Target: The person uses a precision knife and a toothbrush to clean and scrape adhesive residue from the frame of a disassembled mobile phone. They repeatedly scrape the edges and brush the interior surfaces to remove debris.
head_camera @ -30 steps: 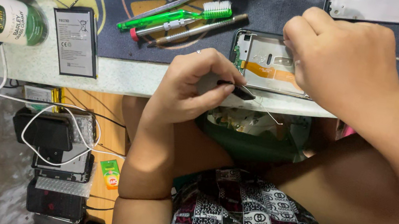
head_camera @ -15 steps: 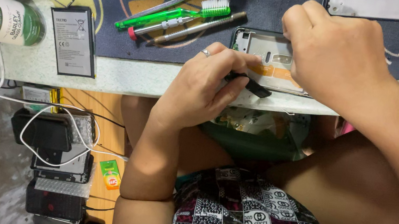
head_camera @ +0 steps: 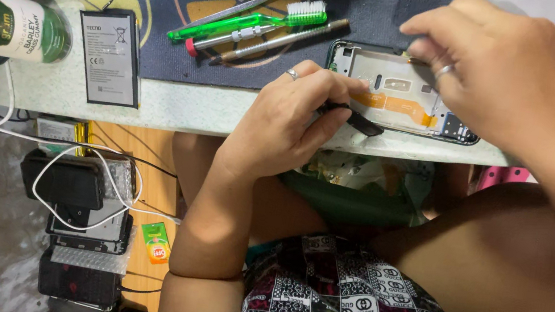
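An opened phone frame (head_camera: pixel 405 87) with an orange flex cable lies at the front edge of the dark work mat (head_camera: pixel 232 68). My left hand (head_camera: pixel 290 121) grips a small black prying tool (head_camera: pixel 359 122), whose tip rests at the frame's lower left edge. My right hand (head_camera: pixel 510 73) lies over the right side of the frame. Its fingertips are pinched together at the frame's upper edge; I cannot tell whether anything is between them.
On the mat lie a green toothbrush (head_camera: pixel 254 20), metal tweezers (head_camera: pixel 237 10) and a thin screwdriver (head_camera: pixel 272 41). A flat phone battery (head_camera: pixel 109 57) and a lying bottle (head_camera: pixel 8 20) are at the left. Chargers and white cables (head_camera: pixel 79 185) sit on the floor, a green bin (head_camera: pixel 359 197) under the table.
My left hand has moved up and right with the black tool, from the table's edge to the frame. My right hand stays on the frame, shifted slightly.
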